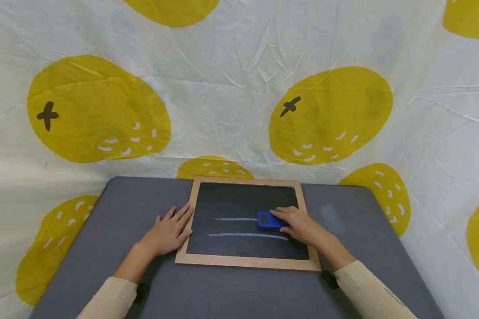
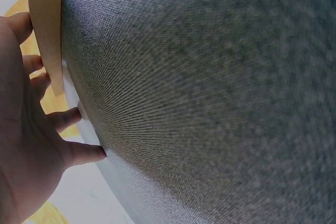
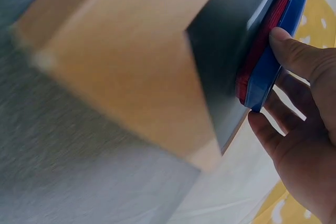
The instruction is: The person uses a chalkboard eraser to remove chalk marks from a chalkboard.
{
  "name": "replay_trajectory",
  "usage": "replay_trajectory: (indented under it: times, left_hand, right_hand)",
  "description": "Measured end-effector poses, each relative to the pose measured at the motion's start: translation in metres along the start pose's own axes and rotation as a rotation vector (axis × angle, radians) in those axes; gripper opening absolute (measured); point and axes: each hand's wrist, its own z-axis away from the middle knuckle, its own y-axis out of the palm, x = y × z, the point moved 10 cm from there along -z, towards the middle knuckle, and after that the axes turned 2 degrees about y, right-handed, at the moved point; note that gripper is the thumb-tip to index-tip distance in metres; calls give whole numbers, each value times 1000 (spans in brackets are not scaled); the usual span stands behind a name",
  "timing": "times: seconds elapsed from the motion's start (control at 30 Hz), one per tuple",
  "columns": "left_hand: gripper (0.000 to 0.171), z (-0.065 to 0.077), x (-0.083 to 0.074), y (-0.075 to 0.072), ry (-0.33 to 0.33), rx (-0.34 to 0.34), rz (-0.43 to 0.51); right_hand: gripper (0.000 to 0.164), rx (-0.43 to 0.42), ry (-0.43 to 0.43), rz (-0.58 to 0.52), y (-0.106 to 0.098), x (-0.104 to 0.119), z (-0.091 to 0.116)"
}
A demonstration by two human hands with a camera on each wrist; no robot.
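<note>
A small chalkboard (image 1: 239, 199) in a light wooden frame (image 1: 247, 261) lies on the grey table. Two whitish horizontal chalk lines (image 1: 247, 235) cross its dark surface. My right hand (image 1: 299, 225) grips a blue eraser (image 1: 265, 220) by its sides, over the right end of the upper line. In the right wrist view the eraser (image 3: 277, 51) shows a red felt pad turned to the board, with thumb and fingers on its blue body. My left hand (image 1: 165, 232) rests with spread fingers at the frame's left edge, fingertips on the wood; in the left wrist view its fingers (image 2: 86, 153) are spread.
The grey table (image 1: 231, 292) extends around the board, with a pale chalky smudge (image 1: 332, 218) to its right. Behind the table hangs a white cloth (image 1: 223, 110) printed with yellow fruit shapes. Dark wrist devices (image 1: 329, 279) sit at both sleeves.
</note>
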Motion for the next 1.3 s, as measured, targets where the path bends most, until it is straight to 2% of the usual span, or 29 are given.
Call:
replay_trajectory:
  times: [0.27,0.73,1.07,1.3]
  left_hand:
    - [70,2,0,0,10,-18,-6]
    - [70,1,1,0,1,-19,7]
    - [71,-3,2,2,-17,-14,11]
    - [73,-3,3,4,-26,2,-1]
  right_hand:
    - [58,39,-21,-10,4,30,-24]
    - [58,31,-81,-19,15,73,-65]
    - [60,69,-85,86,21,118,-100]
    - [59,86,-75,118,28,142,-122]
